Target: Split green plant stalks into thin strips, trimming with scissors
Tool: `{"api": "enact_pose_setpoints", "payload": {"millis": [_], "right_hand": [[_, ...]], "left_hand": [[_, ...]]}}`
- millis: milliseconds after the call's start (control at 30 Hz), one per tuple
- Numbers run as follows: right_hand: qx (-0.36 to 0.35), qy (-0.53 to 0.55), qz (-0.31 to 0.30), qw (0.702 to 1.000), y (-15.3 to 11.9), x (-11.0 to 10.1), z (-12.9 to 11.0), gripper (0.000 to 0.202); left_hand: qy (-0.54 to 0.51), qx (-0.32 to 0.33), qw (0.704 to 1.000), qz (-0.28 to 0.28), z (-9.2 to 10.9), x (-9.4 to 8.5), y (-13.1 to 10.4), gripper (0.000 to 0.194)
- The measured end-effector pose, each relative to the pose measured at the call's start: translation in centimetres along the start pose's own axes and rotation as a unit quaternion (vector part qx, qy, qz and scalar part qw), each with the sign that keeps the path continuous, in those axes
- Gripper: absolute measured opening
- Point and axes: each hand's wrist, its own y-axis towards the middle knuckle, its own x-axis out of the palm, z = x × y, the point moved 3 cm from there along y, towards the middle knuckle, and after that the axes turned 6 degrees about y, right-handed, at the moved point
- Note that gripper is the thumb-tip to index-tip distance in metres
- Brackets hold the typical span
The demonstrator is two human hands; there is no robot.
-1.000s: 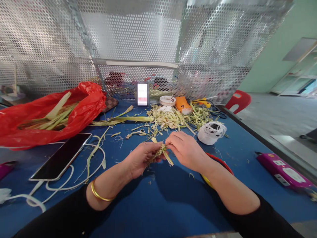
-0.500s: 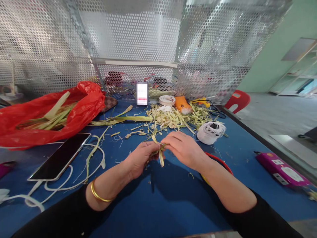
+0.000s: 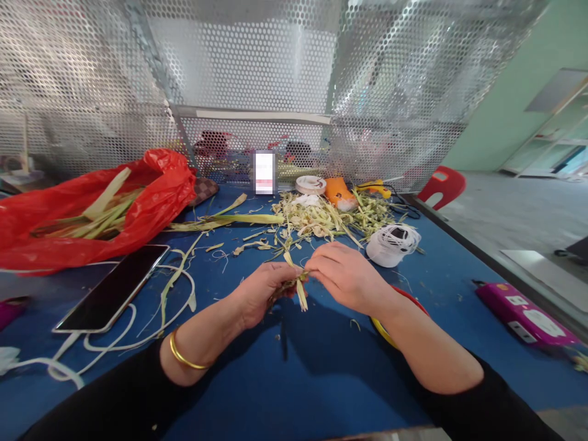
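Observation:
My left hand [image 3: 271,288] is closed on a small bundle of pale green and straw-coloured leaf strips [image 3: 301,291], which look like dried husk. One end of the bundle sticks up past my thumb and another hangs below it. Just to the right, the fingertips of my right hand [image 3: 342,275] are pinched together at the side of the same strips. The pinched part is mostly hidden by my fingers. Beyond my hands lies a heap of cut leaf scraps [image 3: 316,220], and a roll of white cord [image 3: 392,245] stands right of it.
A red plastic bag [image 3: 160,190] of long leaves lies at left, with a tablet-like device [image 3: 113,288] and white cable [image 3: 110,349] before it. A red and yellow looped object [image 3: 384,334] is partly under my right forearm. A purple pack [image 3: 523,312] sits at right. Perforated metal [image 3: 248,61] stands behind.
My right hand has shifted slightly right, drawing a little away from my left hand. The left hand still grips the leaf strips, almost in the same place.

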Motion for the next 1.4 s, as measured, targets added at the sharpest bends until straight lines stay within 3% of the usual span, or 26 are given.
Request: {"api": "enact_pose_setpoints", "payload": {"millis": [267, 433, 500, 567, 667, 733, 833, 933, 1100, 1200, 1300, 1400], "right_hand": [[-0.023, -0.044, 0.010, 0.999, -0.1, 0.7, -0.2, 0.025], [-0.003, 0.011, 0.044, 0.999, 0.1, 0.2, 0.0, 0.021], [0.028, 0.067, 0.075, 0.995, 0.0, -0.7, 0.4, 0.019], [0.094, 0.100, 0.145, 0.980, -0.3, -2.0, 1.4, 0.023], [0.221, 0.059, 0.235, 0.945, -1.2, -3.2, 3.1, 0.018], [0.274, 0.019, 0.173, 0.946, -1.5, -2.5, 4.2, 0.011], [0.285, -0.009, -0.002, 0.958, -1.7, 0.1, 5.2, 0.009], [0.274, -0.066, -0.066, 0.957, -1.8, 2.0, 5.6, 0.009], [0.259, -0.113, -0.090, 0.955, -1.6, 2.9, 5.4, 0.012], [0.246, -0.081, -0.047, 0.965, -1.3, 2.4, 5.1, 0.011], [0.278, 0.066, 0.018, 0.958, -1.3, 1.8, 5.0, 0.010], [0.318, 0.299, 0.029, 0.900, -1.2, 2.1, 4.4, 0.010]], "left_hand": [[-0.019, -0.004, 1.000, 0.012, 0.3, 0.2, -0.2, 0.018], [0.006, 0.025, 0.998, 0.065, 0.3, 0.0, -0.2, 0.017], [0.010, 0.038, 0.994, 0.099, 0.2, -0.3, 0.0, 0.018], [0.006, 0.048, 0.989, 0.138, 0.2, -0.7, 0.2, 0.018], [-0.013, 0.061, 0.982, 0.176, 0.4, -1.3, 0.5, 0.018], [-0.025, 0.060, 0.982, 0.180, 0.5, -1.5, 0.6, 0.018], [-0.015, 0.048, 0.985, 0.167, 0.4, -1.5, 0.7, 0.019], [0.011, 0.036, 0.989, 0.145, 0.2, -1.5, 0.8, 0.019], [0.030, 0.034, 0.993, 0.108, 0.1, -1.5, 0.9, 0.023], [0.037, 0.049, 0.994, 0.090, 0.4, -1.3, 0.8, 0.023], [0.033, 0.071, 0.994, 0.071, 0.7, -1.1, 0.7, 0.024], [0.019, 0.087, 0.996, 0.021, 0.8, -0.7, 0.5, 0.025]]}}
